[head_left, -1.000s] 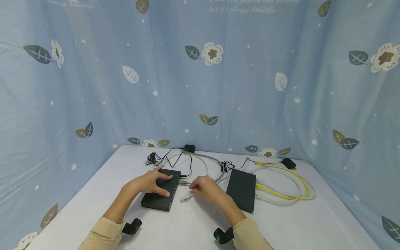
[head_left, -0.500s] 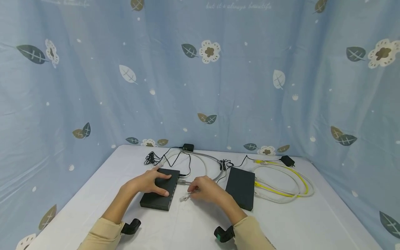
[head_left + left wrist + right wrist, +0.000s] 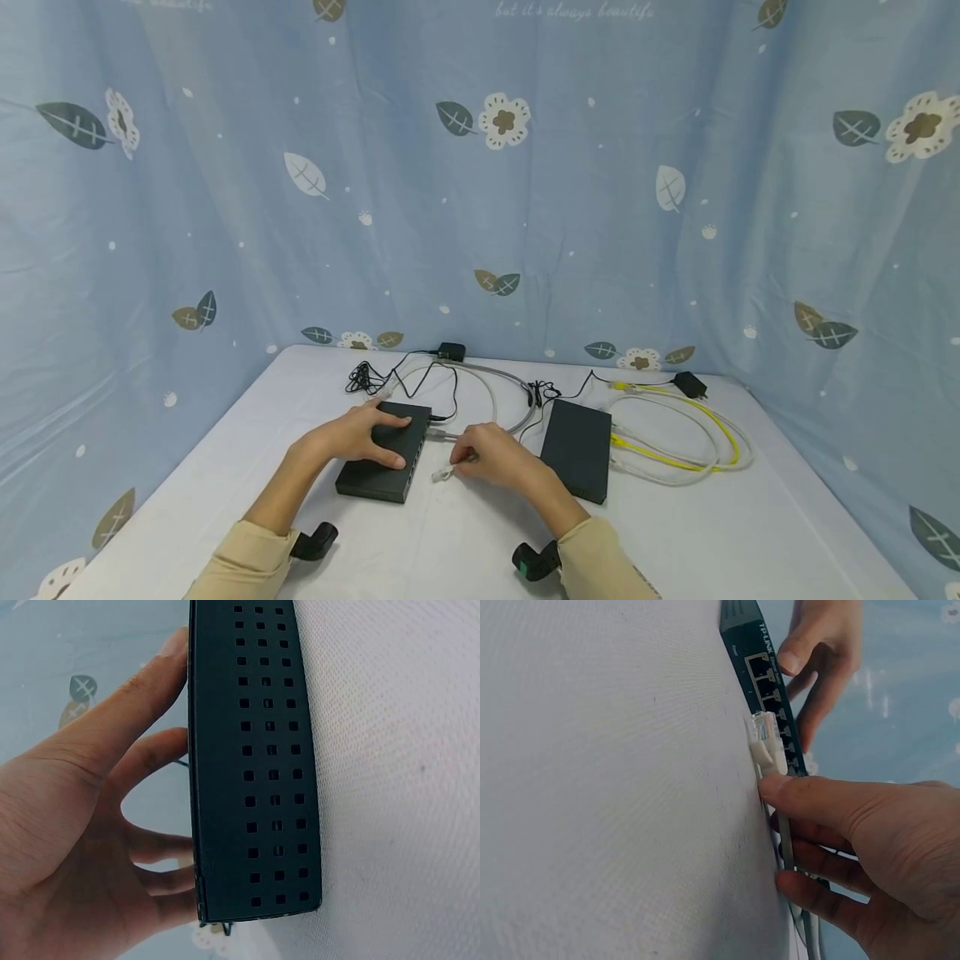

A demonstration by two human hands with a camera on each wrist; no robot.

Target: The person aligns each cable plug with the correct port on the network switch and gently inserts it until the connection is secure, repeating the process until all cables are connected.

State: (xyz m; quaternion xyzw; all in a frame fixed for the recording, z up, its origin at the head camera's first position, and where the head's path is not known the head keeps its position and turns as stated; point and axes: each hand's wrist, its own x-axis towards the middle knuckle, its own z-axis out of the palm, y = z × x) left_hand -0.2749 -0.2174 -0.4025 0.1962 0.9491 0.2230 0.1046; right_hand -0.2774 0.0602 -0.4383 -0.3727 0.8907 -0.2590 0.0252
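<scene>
In the head view my left hand (image 3: 348,437) lies spread on a black network switch (image 3: 371,479). Its thumb and fingers touch the top face; the left wrist view shows them along the edge above the vented side (image 3: 274,776). Just right of that switch, my right hand (image 3: 491,454) pinches a network cable behind its clear plug (image 3: 441,475). Seen from the right wrist, the plug (image 3: 766,729) points toward the row of ports (image 3: 771,694); whether it touches them cannot be told. A grey cable (image 3: 438,434) and a black power lead run into the switch's port side.
A second black box (image 3: 577,450) stands to the right, with yellow (image 3: 652,457) and white cables coiled beside it. Power adapters (image 3: 452,352) lie at the back, with a bundled black lead (image 3: 365,379). A patterned blue curtain (image 3: 480,208) hangs behind the white table.
My right hand has shifted slightly along the cable, and the piece just behind the plug now shows at the fingertips. The left hand keeps its place on the switch. The head view tilted slightly.
</scene>
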